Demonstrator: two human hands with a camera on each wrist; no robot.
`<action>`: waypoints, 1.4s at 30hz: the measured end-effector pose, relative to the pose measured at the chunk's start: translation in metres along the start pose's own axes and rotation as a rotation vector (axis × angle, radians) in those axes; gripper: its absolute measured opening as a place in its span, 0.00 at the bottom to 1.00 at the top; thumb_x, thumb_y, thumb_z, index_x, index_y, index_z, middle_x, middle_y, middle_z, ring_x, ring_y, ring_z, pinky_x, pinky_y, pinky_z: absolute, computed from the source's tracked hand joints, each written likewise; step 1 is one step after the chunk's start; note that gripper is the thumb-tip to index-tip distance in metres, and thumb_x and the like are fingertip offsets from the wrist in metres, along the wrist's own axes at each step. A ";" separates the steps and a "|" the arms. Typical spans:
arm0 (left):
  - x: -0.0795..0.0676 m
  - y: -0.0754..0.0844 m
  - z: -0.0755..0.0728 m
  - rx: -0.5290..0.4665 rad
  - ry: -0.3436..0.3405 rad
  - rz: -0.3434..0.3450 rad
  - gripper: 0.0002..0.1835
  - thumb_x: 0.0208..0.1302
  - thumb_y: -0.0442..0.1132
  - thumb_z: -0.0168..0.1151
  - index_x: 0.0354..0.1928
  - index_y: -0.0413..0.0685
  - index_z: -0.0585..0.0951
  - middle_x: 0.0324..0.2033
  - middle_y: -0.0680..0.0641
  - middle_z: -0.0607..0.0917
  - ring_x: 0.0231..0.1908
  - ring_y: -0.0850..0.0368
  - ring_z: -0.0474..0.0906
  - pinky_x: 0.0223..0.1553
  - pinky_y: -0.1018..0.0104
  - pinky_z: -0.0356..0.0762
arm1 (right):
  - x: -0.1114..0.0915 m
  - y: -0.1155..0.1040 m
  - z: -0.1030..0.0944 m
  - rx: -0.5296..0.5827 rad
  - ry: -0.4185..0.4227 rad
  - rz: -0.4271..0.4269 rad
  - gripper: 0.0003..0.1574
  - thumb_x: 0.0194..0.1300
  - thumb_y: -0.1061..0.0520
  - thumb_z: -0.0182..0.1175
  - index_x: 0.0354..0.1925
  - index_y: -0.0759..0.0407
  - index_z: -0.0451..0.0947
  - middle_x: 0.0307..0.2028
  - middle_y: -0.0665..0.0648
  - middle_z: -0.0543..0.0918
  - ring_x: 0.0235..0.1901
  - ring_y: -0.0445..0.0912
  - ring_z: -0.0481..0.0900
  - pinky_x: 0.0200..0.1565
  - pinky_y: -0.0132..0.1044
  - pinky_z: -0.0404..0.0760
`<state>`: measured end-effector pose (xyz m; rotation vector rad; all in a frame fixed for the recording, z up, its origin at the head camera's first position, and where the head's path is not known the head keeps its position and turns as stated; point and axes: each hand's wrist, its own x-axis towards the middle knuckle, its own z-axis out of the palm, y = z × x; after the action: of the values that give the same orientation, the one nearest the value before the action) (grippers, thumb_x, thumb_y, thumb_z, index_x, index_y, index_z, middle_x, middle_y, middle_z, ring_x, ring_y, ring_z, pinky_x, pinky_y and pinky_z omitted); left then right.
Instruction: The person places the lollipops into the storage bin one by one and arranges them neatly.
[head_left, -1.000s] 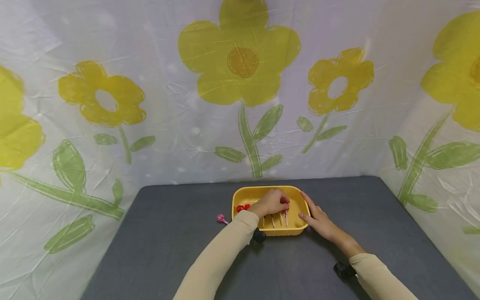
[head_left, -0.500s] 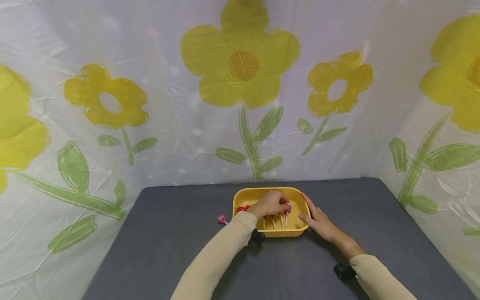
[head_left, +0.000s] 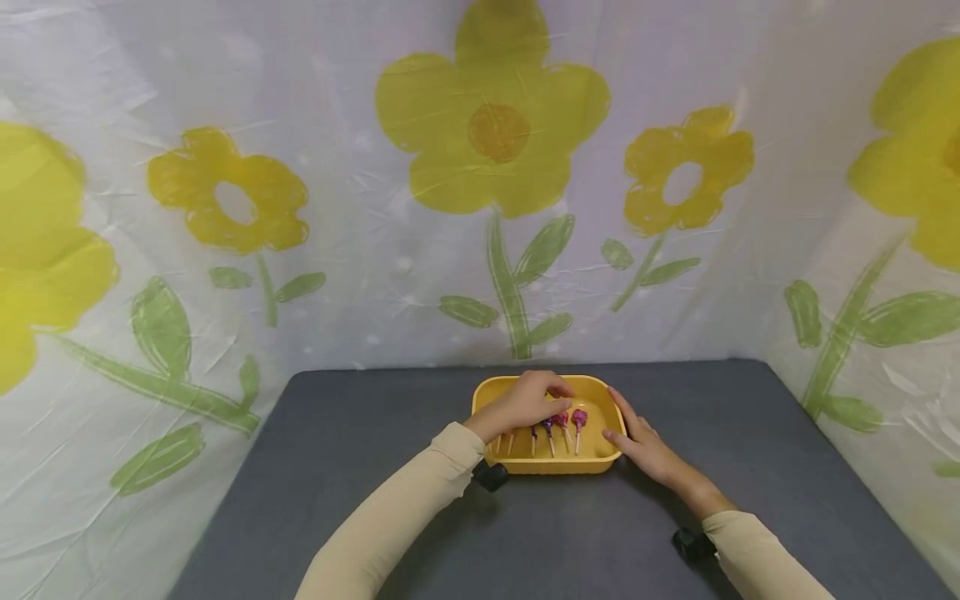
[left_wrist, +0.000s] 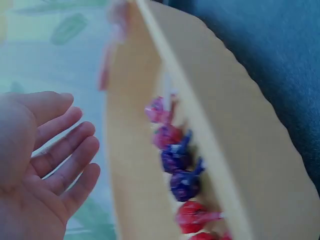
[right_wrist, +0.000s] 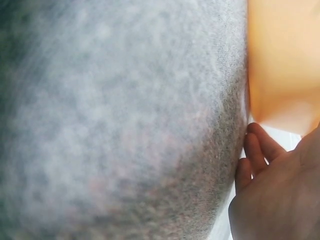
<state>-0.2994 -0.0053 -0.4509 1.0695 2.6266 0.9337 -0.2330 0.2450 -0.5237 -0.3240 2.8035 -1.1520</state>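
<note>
In the head view, a yellow plastic tray (head_left: 592, 467) holds a row of wrapped lollipops, their sticks toward the near wall. A pink lollipop (head_left: 580, 418) lies at the right end; dark purple ones (left_wrist: 185, 186) and red ones (left_wrist: 192, 217) follow in the left wrist view. My left hand (head_left: 528, 398) hovers over the tray, fingers loosely bent and holding nothing, covering the heads at the left. My right hand (head_left: 645, 446) holds the tray's right end, thumb over the rim and fingers along the outer wall.
The tray stands on a dark grey table (head_left: 360, 442), near its far edge. Behind hangs a pale sheet (head_left: 360, 250) printed with yellow flowers. Black wrist cameras (head_left: 491, 475) sit under both forearms.
My left hand has let go of the rightmost pink lollipop and moved left. The pink lollipop on the table left of the tray no longer shows; my left forearm covers that area. The right hand stays put.
</note>
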 end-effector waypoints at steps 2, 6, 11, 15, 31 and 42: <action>-0.007 0.004 -0.007 -0.025 0.013 -0.006 0.15 0.71 0.43 0.60 0.54 0.46 0.84 0.50 0.50 0.87 0.52 0.55 0.83 0.58 0.64 0.79 | 0.000 0.001 0.000 0.001 0.000 0.002 0.48 0.75 0.40 0.50 0.80 0.43 0.37 0.75 0.69 0.56 0.62 0.64 0.65 0.59 0.70 0.64; -0.025 0.010 -0.023 -0.062 0.041 -0.004 0.16 0.70 0.44 0.61 0.56 0.48 0.83 0.52 0.49 0.86 0.53 0.55 0.82 0.61 0.59 0.77 | 0.000 0.001 0.001 0.002 0.005 -0.005 0.47 0.75 0.41 0.50 0.80 0.43 0.37 0.75 0.69 0.56 0.63 0.64 0.65 0.58 0.70 0.65; -0.051 0.009 -0.046 -0.105 0.095 -0.005 0.16 0.70 0.46 0.61 0.57 0.52 0.82 0.54 0.49 0.85 0.54 0.54 0.81 0.62 0.56 0.76 | 0.000 0.001 0.001 0.005 0.017 -0.016 0.48 0.74 0.41 0.51 0.80 0.45 0.38 0.75 0.70 0.56 0.62 0.64 0.65 0.59 0.69 0.65; -0.075 0.003 -0.064 -0.169 0.158 -0.015 0.16 0.69 0.45 0.62 0.57 0.54 0.82 0.55 0.48 0.85 0.55 0.52 0.81 0.61 0.52 0.77 | 0.000 -0.001 0.000 0.005 0.016 -0.017 0.48 0.75 0.41 0.51 0.80 0.45 0.37 0.75 0.70 0.56 0.62 0.64 0.65 0.58 0.70 0.63; -0.145 -0.093 -0.058 -0.445 0.392 -0.203 0.21 0.63 0.44 0.69 0.56 0.45 0.82 0.54 0.38 0.85 0.51 0.53 0.85 0.50 0.68 0.83 | 0.001 0.001 -0.001 0.003 0.024 -0.032 0.48 0.75 0.42 0.51 0.80 0.45 0.38 0.75 0.69 0.57 0.61 0.64 0.66 0.59 0.68 0.66; -0.155 -0.127 -0.028 -0.406 0.455 -0.302 0.22 0.58 0.40 0.73 0.53 0.36 0.83 0.49 0.36 0.87 0.45 0.50 0.87 0.44 0.71 0.83 | 0.000 -0.001 0.000 0.016 0.018 -0.034 0.48 0.74 0.41 0.51 0.80 0.45 0.38 0.74 0.70 0.57 0.60 0.63 0.67 0.57 0.67 0.67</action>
<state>-0.2692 -0.1935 -0.5182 0.3839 2.6320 1.6910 -0.2333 0.2443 -0.5228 -0.3631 2.8137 -1.1892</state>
